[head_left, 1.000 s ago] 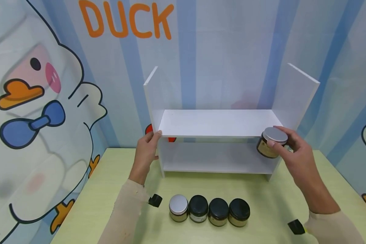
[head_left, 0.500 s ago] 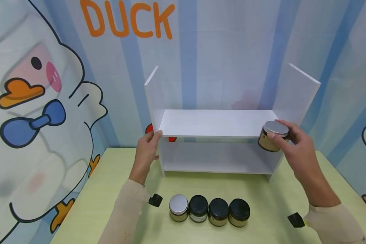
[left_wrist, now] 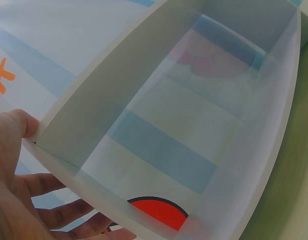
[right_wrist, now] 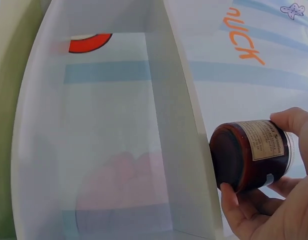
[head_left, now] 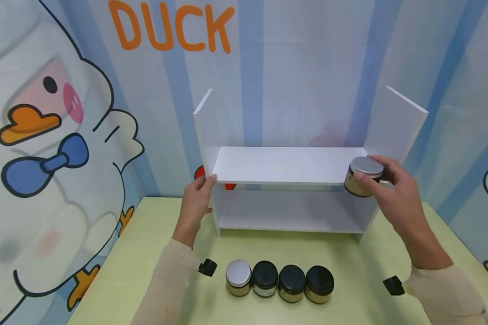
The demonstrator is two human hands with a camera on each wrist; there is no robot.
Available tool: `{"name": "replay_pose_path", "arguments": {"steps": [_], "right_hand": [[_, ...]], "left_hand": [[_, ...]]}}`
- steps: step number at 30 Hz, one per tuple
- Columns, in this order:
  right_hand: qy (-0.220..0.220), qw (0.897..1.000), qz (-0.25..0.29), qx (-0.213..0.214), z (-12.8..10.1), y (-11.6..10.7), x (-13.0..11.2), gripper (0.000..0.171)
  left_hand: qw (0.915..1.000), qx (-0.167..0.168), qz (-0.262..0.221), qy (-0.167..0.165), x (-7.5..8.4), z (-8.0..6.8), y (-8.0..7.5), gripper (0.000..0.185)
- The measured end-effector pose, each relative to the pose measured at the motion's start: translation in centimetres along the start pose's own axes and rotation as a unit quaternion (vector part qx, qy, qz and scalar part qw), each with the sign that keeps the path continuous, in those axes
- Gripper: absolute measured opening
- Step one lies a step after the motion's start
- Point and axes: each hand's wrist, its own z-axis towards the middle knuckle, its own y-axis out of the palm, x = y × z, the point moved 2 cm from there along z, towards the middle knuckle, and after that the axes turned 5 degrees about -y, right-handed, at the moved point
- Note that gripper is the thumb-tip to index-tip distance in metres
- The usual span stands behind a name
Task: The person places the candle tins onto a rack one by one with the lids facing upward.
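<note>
Head view: the right hand (head_left: 390, 192) curls its fingers (head_left: 363, 183) round a brown glass jar with a silver lid (head_left: 362, 176), held at the right front edge of the white two-tier shelf (head_left: 284, 164). The left hand (head_left: 195, 203) grips the shelf's left front corner.

Left wrist view: the thumb lies on the shelf edge, fingers (left_wrist: 69, 212) underneath, partly cut off.

Right wrist view: the jar touches the shelf edge; its lid is hidden.

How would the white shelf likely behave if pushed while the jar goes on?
The shelf looks like thin board, open at the back, so probably light and apt to slide on the table. The left hand grips its front corner, likely steadying it. The right hand holds the jar at its edge.
</note>
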Motion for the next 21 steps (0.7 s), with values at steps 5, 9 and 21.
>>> {"name": "replay_pose_path", "arguments": {"steps": [5,9,21], "right_hand": [[0.008,0.999,-0.038,-0.028,0.5,-0.6,0.0,0.064],[0.013,0.997,-0.053,-0.06,0.7,-1.2,-0.2,0.067],[0.02,0.989,-0.093,-0.113,1.8,-1.7,-1.0,0.071]], "left_hand": [[1.0,0.001,0.0,-0.001,0.0,0.0,0.2,0.07],[0.9999,0.001,0.011,-0.005,-0.1,0.0,0.2,0.072],[0.9999,0.001,0.009,-0.005,-0.1,0.0,0.2,0.072]]}}
